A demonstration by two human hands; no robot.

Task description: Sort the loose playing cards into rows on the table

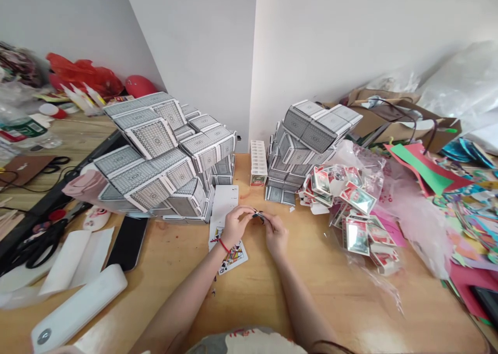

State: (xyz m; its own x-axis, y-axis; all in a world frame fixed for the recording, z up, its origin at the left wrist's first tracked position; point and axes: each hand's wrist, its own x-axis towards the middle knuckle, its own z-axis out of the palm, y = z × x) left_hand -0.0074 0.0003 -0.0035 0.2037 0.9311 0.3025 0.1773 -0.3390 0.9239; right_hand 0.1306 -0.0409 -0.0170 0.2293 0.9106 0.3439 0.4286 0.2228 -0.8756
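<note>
My left hand (236, 226), with a red cord at its wrist, pinches one end of a small dark-and-white piece (258, 214). The fingertips of my right hand (277, 235) are closed on its other end. Its exact kind is too small to make out. Partly beneath my left hand and wrist lie playing cards (234, 258), some face up. Beyond them is a long white strip (226, 201). Large stacks of folded card blocks with grey patterned backs rise on the left (155, 159) and on the right (307, 136).
A row of small card boxes (258, 162) stands between the stacks. Loose small red-and-white boxes (357, 235) lie in clear plastic at right, beside colourful paper scraps (462, 209). At left are a phone (127, 242), black scissors (44, 240) and a long white device (80, 310).
</note>
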